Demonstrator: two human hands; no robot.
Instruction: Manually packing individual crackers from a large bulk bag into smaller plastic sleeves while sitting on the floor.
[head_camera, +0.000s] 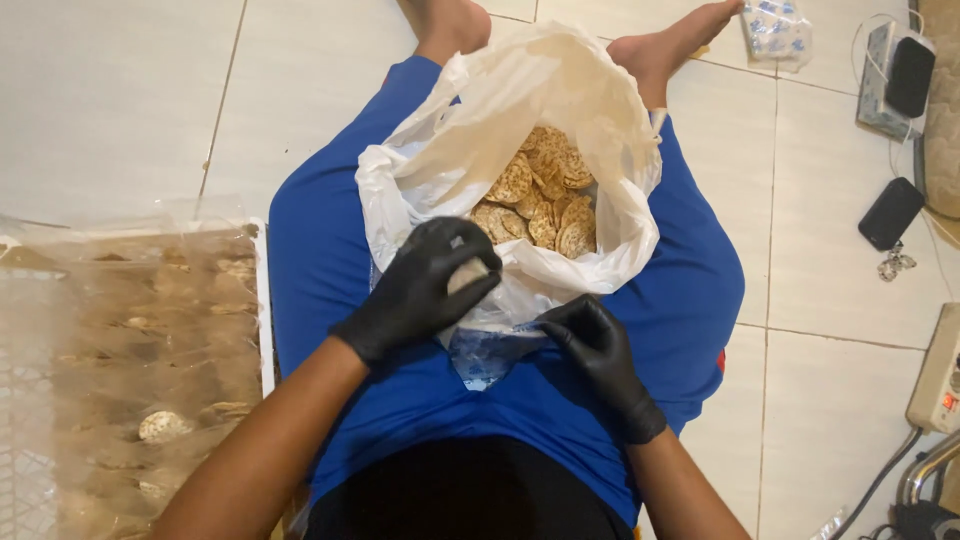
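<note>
A bag (400, 190) sits open in the person's lap, between the knees, with crackers (540, 195) inside it. The left hand (425, 285) is at the bag's near edge, holding what may be a cracker. The right hand (595, 345) is just beside it, on a small pouch (485, 355) lying under the bag's near edge. A tray (130, 370) lies on the floor (110, 100) to the left; a stack of pouches (775, 30) lies beyond the right foot.

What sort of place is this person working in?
Probably a home floor used for packing snacks by hand: bare feet on pale floor tiles, a white bag of round crackers in the lap, and a power strip nearby.
</note>
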